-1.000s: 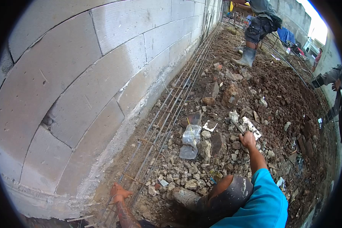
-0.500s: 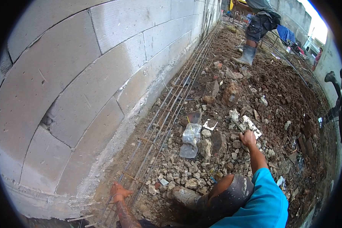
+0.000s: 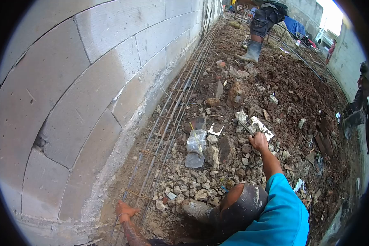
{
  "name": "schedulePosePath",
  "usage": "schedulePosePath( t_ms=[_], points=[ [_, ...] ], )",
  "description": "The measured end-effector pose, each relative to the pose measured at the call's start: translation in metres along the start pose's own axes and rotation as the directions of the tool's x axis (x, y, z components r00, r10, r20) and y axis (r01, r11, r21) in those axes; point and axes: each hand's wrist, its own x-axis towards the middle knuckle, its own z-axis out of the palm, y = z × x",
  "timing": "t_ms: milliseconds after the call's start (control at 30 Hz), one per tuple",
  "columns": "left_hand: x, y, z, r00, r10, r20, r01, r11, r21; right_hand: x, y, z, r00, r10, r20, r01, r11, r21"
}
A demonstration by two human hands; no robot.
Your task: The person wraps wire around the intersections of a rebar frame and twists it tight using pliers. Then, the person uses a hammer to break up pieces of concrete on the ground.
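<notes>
My left hand (image 3: pixel 126 210) is low at the left, its fingers curled over the outer bar of a long rebar cage (image 3: pixel 156 159) and its thumb apart. The cage, with rusty stirrups, runs along the foot of the block wall. My right hand (image 3: pixel 258 142) is closed around a dark metal hand tool (image 3: pixel 246 128) whose exact kind I cannot make out. The tool's tip points up and left over the rubble, close to a white-faced broken slab (image 3: pixel 262 127). My bent knee (image 3: pixel 256 197) is between my two arms.
A grey block wall (image 3: pixel 82 110) bounds the left side. A clear plastic bag (image 3: pixel 196 143) lies on the stones. Brown soil (image 3: pixel 299 90) is heaped to the right. Ahead stands another person in rubber boots (image 3: pixel 252 51); a dark boot (image 3: pixel 354 119) shows at the right edge.
The view has turned slightly, so the scene sits further left and higher. My right hand still holds the tool by the white-faced slab; my left hand stays at the rebar cage.
</notes>
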Motion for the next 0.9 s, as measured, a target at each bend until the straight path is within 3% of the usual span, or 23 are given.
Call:
schedulePosePath(
  t_ms=[500, 900],
  points=[
    [0.0043, -0.0018, 0.0029, 0.999, -0.045, -0.014, 0.045, 0.999, -0.012, 0.0009, 0.0005, -0.0014, 0.999, 0.006, 0.05, -0.005, 1.0, -0.002],
    [0.006, -0.0031, 0.0035, 0.999, -0.052, -0.013, 0.052, 0.999, -0.003, 0.0006, 0.0017, 0.001, 1.0, -0.008, 0.003, 0.008, 1.0, -0.013]
  ],
)
